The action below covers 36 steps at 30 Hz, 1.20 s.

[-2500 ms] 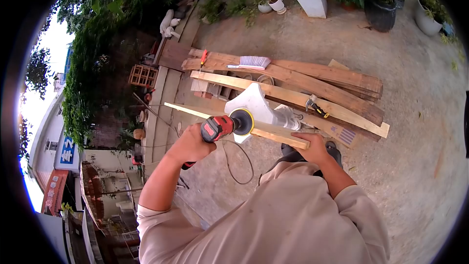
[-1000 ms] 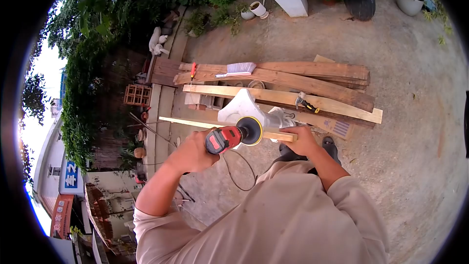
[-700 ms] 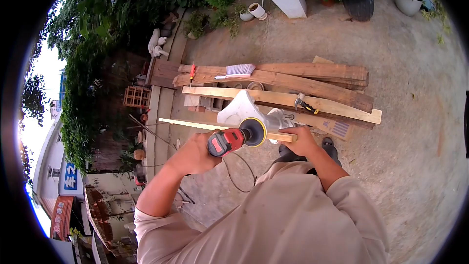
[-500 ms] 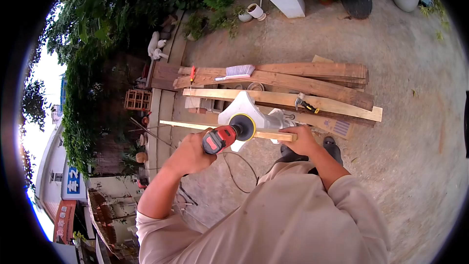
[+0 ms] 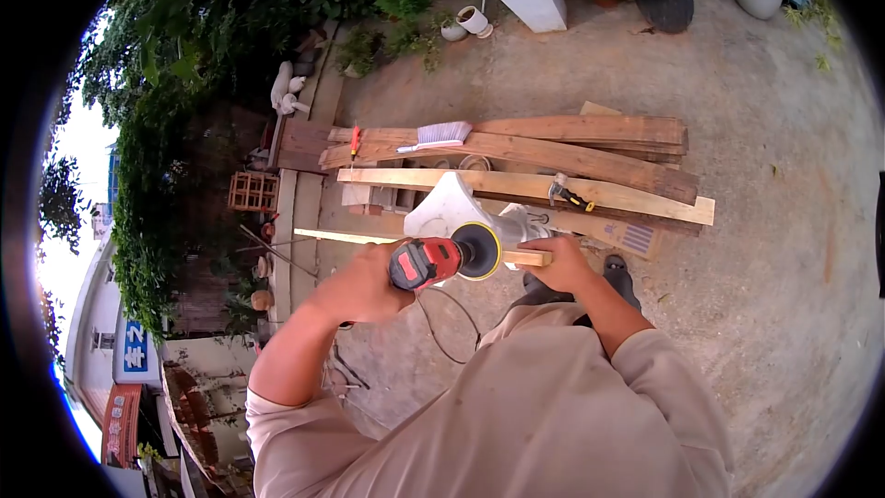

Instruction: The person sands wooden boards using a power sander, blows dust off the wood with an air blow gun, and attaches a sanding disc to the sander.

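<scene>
We saw the left grip (image 5: 361,284) closed firmly around a red-and-black handheld power tool (image 5: 430,263), whose round black disc with a yellow rim (image 5: 482,251) faced the right grip (image 5: 564,262). The right grip held the near end of a long, narrow, pale wooden strip (image 5: 526,258), its fingers narrowed around the wood. From there the strip ran leftward behind the tool, and its far end showed beyond the left grip. The disc overlapped the strip in our view; we could not tell whether the two touched.

Between and just beyond the two grips we noted a white, flared stand (image 5: 441,209); whether it bore the strip was hidden from us. Farther beyond the grips lay a pale, straight-edged plank (image 5: 502,186) and several reddish-brown wooden planks (image 5: 572,149). On the pale plank, beyond the right grip, rested a metal-headed tool with a black-and-yellow handle (image 5: 573,195). A pale-bristled hand brush (image 5: 442,136) lay on the brown planks, and a red-handled screwdriver (image 5: 355,140) lay across their left end, beyond the left grip. A thin, dark cable (image 5: 430,330) curved over the concrete floor (image 5: 756,221) nearer us than the grips.
</scene>
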{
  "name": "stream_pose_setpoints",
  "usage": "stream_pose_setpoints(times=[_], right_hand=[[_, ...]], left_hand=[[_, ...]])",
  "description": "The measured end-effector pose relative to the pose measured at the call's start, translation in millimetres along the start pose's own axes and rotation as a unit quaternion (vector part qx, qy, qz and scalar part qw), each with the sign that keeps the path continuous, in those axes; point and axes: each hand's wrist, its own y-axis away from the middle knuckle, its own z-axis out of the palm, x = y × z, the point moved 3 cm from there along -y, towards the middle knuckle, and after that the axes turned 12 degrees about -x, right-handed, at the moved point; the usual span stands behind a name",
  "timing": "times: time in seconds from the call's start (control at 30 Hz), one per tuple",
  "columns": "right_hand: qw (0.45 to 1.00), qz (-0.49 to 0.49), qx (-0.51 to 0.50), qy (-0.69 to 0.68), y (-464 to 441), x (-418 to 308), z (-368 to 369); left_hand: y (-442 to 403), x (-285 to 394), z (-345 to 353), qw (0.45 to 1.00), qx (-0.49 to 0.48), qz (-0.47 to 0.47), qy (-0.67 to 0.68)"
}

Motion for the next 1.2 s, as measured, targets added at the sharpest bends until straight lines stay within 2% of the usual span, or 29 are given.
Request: stream_pose_setpoints(times=[0.3, 0.4, 0.6, 0.7, 0.9, 1.1, 1.2], right_hand=[[1.0, 0.01, -0.006, 0.01, 4, 0, 3], [1.0, 0.006, -0.003, 0.011, 5, -1, 4], [1.0, 0.01, -0.004, -0.01, 2, -1, 3], [1.0, 0.016, 0.0, -0.012, 2, -2, 2], [0.999, 0.027, -0.018, 0.003, 2, -6, 0], [1.0, 0.012, 0.001, -0.007, 4, -1, 5], [1.0, 0.011, -0.003, -0.003, 3, -6, 1]], left_hand=[[-10, -21, -6, 0.993, -0.079, -0.077, 0.032], [-3, -4, -20, 0.989, -0.062, -0.135, -0.001], [1, 8, -1, 0.998, -0.027, -0.063, -0.007], [1, -4, -15, 0.994, -0.041, -0.1, -0.032], [0, 11, 2, 0.998, -0.042, -0.047, 0.001], [-2, 13, -4, 0.997, -0.044, -0.057, -0.015], [-2, 33, 4, 0.999, -0.045, -0.005, -0.002]])
